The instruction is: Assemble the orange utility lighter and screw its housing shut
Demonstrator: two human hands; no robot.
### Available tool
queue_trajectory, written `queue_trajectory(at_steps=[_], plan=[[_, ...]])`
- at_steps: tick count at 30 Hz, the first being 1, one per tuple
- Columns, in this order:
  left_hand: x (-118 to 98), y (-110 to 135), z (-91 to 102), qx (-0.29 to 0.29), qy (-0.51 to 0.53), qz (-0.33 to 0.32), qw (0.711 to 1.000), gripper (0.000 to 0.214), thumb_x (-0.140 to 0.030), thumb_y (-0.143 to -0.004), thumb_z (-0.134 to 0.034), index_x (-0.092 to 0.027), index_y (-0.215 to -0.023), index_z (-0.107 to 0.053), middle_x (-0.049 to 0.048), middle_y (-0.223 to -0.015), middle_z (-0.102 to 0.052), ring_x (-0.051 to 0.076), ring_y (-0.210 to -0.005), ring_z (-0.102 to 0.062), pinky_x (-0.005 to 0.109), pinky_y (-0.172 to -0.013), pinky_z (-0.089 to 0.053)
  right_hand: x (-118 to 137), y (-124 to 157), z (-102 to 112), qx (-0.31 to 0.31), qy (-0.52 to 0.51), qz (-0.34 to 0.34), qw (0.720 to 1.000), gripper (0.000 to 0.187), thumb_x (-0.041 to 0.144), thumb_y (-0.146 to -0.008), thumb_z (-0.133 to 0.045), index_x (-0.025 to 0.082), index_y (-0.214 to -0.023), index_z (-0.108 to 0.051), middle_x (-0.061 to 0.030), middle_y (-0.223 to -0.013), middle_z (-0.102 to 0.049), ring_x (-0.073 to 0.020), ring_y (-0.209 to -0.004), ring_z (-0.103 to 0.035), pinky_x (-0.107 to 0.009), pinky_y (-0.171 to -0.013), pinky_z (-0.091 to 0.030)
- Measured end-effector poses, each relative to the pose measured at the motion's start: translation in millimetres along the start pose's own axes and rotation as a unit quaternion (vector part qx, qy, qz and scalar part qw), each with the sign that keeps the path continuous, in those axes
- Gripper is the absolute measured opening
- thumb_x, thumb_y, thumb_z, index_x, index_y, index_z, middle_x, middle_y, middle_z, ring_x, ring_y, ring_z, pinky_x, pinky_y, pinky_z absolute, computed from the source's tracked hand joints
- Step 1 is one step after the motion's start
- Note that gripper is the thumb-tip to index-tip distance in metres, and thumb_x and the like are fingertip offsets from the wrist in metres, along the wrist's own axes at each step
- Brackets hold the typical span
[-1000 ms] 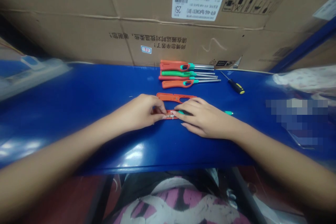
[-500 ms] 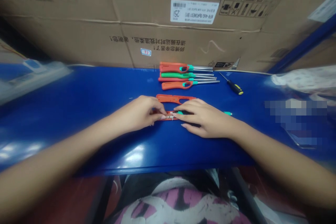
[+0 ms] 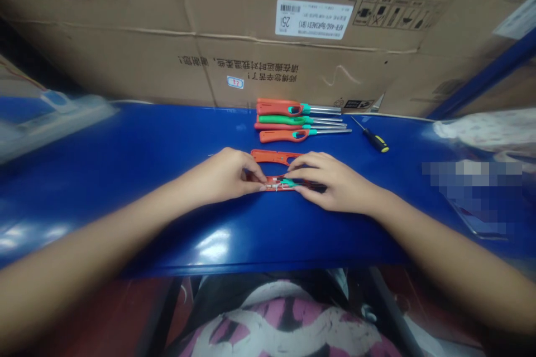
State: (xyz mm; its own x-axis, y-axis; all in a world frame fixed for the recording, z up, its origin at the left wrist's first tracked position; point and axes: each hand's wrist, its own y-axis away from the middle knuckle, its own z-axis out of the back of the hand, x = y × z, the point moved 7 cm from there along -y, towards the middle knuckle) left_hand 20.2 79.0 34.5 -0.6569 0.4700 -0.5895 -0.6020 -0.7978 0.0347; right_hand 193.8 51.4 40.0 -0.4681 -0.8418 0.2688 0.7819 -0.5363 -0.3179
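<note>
An opened gas lighter (image 3: 276,188) lies on the blue table in front of me, its inner parts showing in an orange shell half. Thumb and fingers of my left hand (image 3: 234,175) are closed on its left end. My right hand (image 3: 337,183) grips its right part, thumb on the near side and fingers on the far side, beside a green inner piece (image 3: 288,183). The palm hides the rest. Just behind lies the loose orange shell half (image 3: 272,156), its right end partly covered by my right fingers.
Several assembled lighters (image 3: 280,136) lie side by side at the back. Right of them is a black and yellow screwdriver (image 3: 374,139). A cardboard box (image 3: 146,72) stands behind the table. A white power strip (image 3: 79,114) is at left, patterned cloth (image 3: 481,127) at right.
My right hand has shifted slightly up and its fingers have drawn back right, uncovering more of the green piece. My left hand stays at the lighter's left end.
</note>
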Motion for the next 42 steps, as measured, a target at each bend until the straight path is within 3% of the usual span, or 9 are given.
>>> queue_trajectory(at_steps=[3,6,14,23,28,31,34,38,42], plan=[[2.4,0.2,1.2,0.022,0.01,0.01,1.0,0.022,-0.036,-0.082,-0.074,-0.022,-0.097,-0.081,0.0014,-0.086,-0.078,0.015,-0.07,-0.07,0.022,-0.061,-0.049,-6.9,-0.7,7.1,-0.019,-0.041,-0.015,0.999,0.01,0.021,-0.093,-0.061,0.018,-0.098,-0.069,-0.0078,-0.1,-0.069,-0.0208,-0.095,-0.063,-0.038,-0.087,-0.049],[5.4,0.1,5.5,0.012,0.003,0.029,0.999,0.024,-0.038,-0.08,-0.075,-0.022,-0.097,-0.081,0.001,-0.086,-0.079,0.015,-0.068,-0.07,0.022,-0.059,-0.049,-8.6,-1.2,7.1,-0.004,-0.067,-0.025,0.997,0.006,0.018,-0.092,-0.061,0.018,-0.093,-0.068,-0.0054,-0.092,-0.069,-0.0183,-0.087,-0.062,-0.036,-0.084,-0.049],[9.2,1.0,3.1,0.01,-0.021,0.017,1.0,0.018,-0.038,-0.081,-0.076,-0.024,-0.091,-0.082,0.0019,-0.087,-0.079,0.017,-0.075,-0.072,0.025,-0.067,-0.051,-9.4,-0.4,0.2,0.015,-0.095,-0.069,0.993,0.004,0.017,-0.09,-0.066,0.019,-0.093,-0.066,-0.0025,-0.085,-0.067,-0.0155,-0.08,-0.06,-0.029,-0.074,-0.048],[6.6,1.6,1.8,-0.012,-0.049,-0.015,0.999,0.013,-0.033,-0.082,-0.074,-0.024,-0.087,-0.082,0.0024,-0.085,-0.079,0.017,-0.072,-0.07,0.026,-0.067,-0.05,-3.6,-2.6,1.0,0.016,-0.1,-0.023,0.995,0.004,0.016,-0.091,-0.063,0.019,-0.089,-0.065,-0.0028,-0.086,-0.069,-0.0151,-0.077,-0.06,-0.032,-0.079,-0.048],[-1.4,4.1,2.5,-0.001,-0.071,-0.019,0.997,0.016,-0.032,-0.084,-0.071,-0.024,-0.091,-0.082,0.002,-0.084,-0.078,0.016,-0.07,-0.069,0.025,-0.061,-0.048,-4.3,-1.6,2.4,0.015,-0.088,-0.041,0.995,0.005,0.017,-0.091,-0.062,0.019,-0.089,-0.066,-0.0028,-0.084,-0.069,-0.0152,-0.077,-0.06,-0.031,-0.077,-0.047],[-12.0,6.6,9.2,-0.041,-0.112,-0.016,0.993,0.018,-0.036,-0.082,-0.073,-0.024,-0.093,-0.081,0.0013,-0.086,-0.077,0.017,-0.071,-0.068,0.025,-0.059,-0.045,-8.7,-1.0,-0.3,0.017,-0.098,-0.074,0.992,0.004,0.017,-0.09,-0.063,0.019,-0.089,-0.066,-0.002,-0.082,-0.068,-0.0144,-0.076,-0.06,-0.029,-0.074,-0.047],[-27.2,9.1,7.8,-0.072,-0.13,-0.071,0.986,0.018,-0.034,-0.086,-0.069,-0.024,-0.097,-0.078,0.0026,-0.096,-0.076,0.021,-0.087,-0.068,0.028,-0.07,-0.05,-14.8,-0.3,-3.6,0.016,-0.111,-0.112,0.987,0.002,0.021,-0.09,-0.065,0.019,-0.09,-0.066,-0.0017,-0.084,-0.067,-0.0132,-0.075,-0.06,-0.025,-0.069,-0.047],[-38.9,12.2,-12.5,-0.041,-0.133,-0.186,0.973,0.022,-0.026,-0.097,-0.057,-0.024,-0.11,-0.075,0.0064,-0.12,-0.07,0.024,-0.114,-0.062,0.036,-0.098,-0.05,-20.2,0.7,-1.6,0.014,-0.109,-0.137,0.984,0.006,0.024,-0.089,-0.068,0.019,-0.086,-0.067,-0.0014,-0.081,-0.066,-0.0127,-0.072,-0.058,-0.025,-0.067,-0.046],[-29.7,10.0,-24.7,-0.035,-0.146,-0.183,0.972,0.028,-0.025,-0.101,-0.05,-0.026,-0.119,-0.072,0.0069,-0.125,-0.067,0.024,-0.114,-0.064,0.037,-0.098,-0.052,-20.2,1.9,0.2,0.044,-0.138,-0.132,0.981,0.006,0.016,-0.088,-0.064,0.018,-0.09,-0.07,-0.0016,-0.083,-0.069,-0.0121,-0.072,-0.058,-0.025,-0.069,-0.047]])
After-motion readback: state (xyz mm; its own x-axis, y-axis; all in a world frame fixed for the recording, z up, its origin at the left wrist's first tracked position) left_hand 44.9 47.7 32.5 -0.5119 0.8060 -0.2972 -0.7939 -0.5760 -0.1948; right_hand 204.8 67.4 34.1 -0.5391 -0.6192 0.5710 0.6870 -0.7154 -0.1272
